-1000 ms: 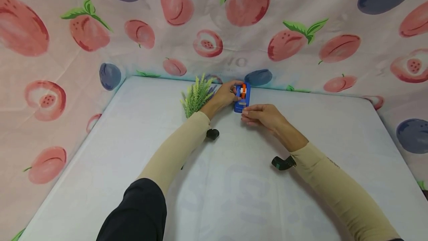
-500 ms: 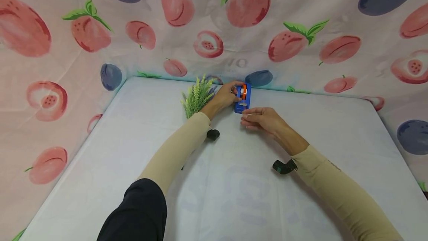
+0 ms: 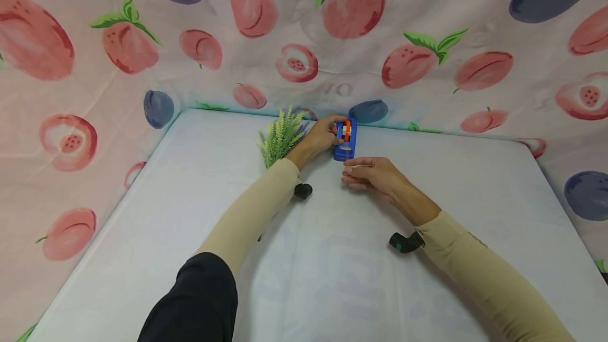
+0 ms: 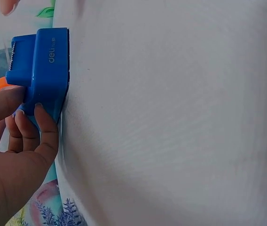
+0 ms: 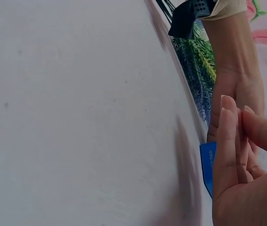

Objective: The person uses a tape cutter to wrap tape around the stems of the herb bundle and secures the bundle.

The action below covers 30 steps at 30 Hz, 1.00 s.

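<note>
A blue tape dispenser (image 3: 345, 140) with an orange-cored roll stands near the back edge of the white table. My left hand (image 3: 321, 135) grips it from the left side; in the left wrist view the thumb and fingers (image 4: 49, 129) hold its blue body (image 4: 51, 66), beside the serrated cutter. Just in front of the dispenser, my right hand (image 3: 372, 174) pinches with thumb and forefinger, apart from the blue body. A faint clear strip of tape seems to run from the dispenser to that pinch. In the right wrist view the right hand (image 5: 241, 165) partly covers the dispenser (image 5: 208, 162).
A bunch of artificial green and purple flower sprigs (image 3: 280, 136) lies left of the dispenser, partly behind my left forearm. Behind the table (image 3: 214, 173) hangs a fruit-patterned cloth (image 3: 294, 20). Black wrist cameras (image 3: 407, 242) stick out beneath both cuffs.
My right hand has drawn slightly towards me, widening the gap from the dispenser. My left hand and the dispenser have stayed in place.
</note>
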Each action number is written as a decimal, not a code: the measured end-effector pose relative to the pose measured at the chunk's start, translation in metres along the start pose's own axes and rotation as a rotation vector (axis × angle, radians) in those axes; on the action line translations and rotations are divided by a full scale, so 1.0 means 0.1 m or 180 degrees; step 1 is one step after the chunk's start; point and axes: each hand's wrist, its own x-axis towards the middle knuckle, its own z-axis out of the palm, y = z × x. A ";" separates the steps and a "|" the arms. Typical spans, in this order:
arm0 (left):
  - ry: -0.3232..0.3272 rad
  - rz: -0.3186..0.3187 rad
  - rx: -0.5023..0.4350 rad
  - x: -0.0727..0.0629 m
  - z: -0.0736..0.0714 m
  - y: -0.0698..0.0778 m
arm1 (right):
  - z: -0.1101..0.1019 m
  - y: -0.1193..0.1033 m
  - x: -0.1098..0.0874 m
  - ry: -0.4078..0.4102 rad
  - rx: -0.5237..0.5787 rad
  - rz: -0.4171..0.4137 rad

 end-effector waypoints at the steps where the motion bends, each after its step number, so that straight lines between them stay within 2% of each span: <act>1: -0.0003 0.0003 -0.0009 0.00 0.00 0.00 | 0.00 0.00 0.00 -0.0005 0.0002 -0.0004; 18: 0.0025 0.0066 -0.0030 0.02 0.00 -0.02 | 0.04 0.10 -0.04 -0.0006 0.0141 0.0005; 30: -0.0031 0.0089 0.0001 0.02 -0.01 -0.02 | 0.07 0.14 -0.09 0.0022 0.0089 0.0045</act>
